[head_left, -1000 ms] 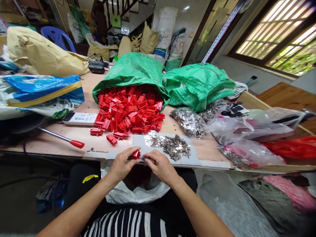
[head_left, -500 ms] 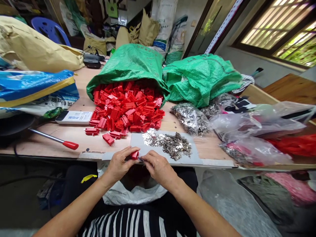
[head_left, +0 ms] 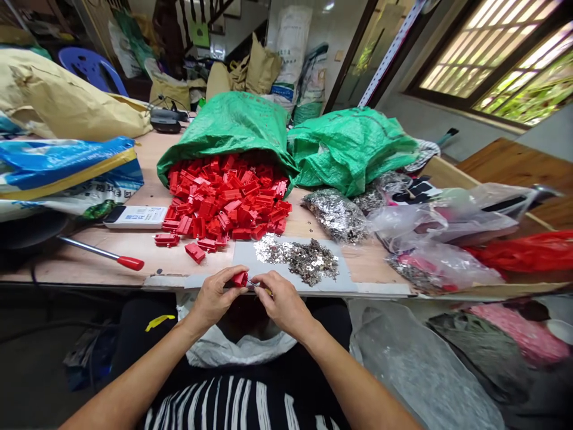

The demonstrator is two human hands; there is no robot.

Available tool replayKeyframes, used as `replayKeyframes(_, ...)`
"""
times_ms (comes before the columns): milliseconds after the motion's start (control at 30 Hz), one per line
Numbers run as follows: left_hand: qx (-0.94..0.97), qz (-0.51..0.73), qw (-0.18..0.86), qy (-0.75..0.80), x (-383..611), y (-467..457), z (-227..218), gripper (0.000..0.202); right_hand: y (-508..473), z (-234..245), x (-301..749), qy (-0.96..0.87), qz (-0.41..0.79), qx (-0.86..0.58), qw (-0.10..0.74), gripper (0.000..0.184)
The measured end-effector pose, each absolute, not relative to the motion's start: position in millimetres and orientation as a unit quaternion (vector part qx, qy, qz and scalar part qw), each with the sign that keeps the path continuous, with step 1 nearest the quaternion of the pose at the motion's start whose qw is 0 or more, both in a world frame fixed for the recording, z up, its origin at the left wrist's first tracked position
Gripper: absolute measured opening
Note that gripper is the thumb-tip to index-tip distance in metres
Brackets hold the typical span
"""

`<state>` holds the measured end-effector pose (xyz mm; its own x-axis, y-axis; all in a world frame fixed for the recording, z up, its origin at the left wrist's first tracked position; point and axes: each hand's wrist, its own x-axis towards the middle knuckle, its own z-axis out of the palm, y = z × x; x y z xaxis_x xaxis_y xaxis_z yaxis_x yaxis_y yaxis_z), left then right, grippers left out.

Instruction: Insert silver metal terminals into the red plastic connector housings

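Both forearms reach forward, hands meeting at the desk [head_left: 134,254] edge; left hand [head_left: 213,300] pinches a red part [head_left: 239,278]; right hand [head_left: 281,306] grips a small metal piece [head_left: 253,285] against it.

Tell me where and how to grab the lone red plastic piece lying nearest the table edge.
Pinch the red plastic piece across its two long sides, coming straight down from above. It lies flat on the table, just clear of the red pile, with bare wood along its near side, so fingertips should fit there.
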<state>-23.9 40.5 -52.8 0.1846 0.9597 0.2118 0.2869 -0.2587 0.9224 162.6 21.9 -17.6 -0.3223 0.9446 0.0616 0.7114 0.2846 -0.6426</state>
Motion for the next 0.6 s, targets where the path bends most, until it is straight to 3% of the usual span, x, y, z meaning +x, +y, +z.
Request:
replayKeyframes(300, 0.700, 0.429, 0.370, 0.435, -26.9, 39.1, -59.9, 0.035, 21.0, -19.9, 158.3, -0.794, 0.240, -0.530, 0.177, 0.016)
replayKeyframes(600, 0.720, 0.429, 0.350, 0.418, -24.2, 41.0, -63.0, 0.042, 32.0, -4.3, 149.9, -0.827, 0.184, -0.526, 0.073, 0.020)
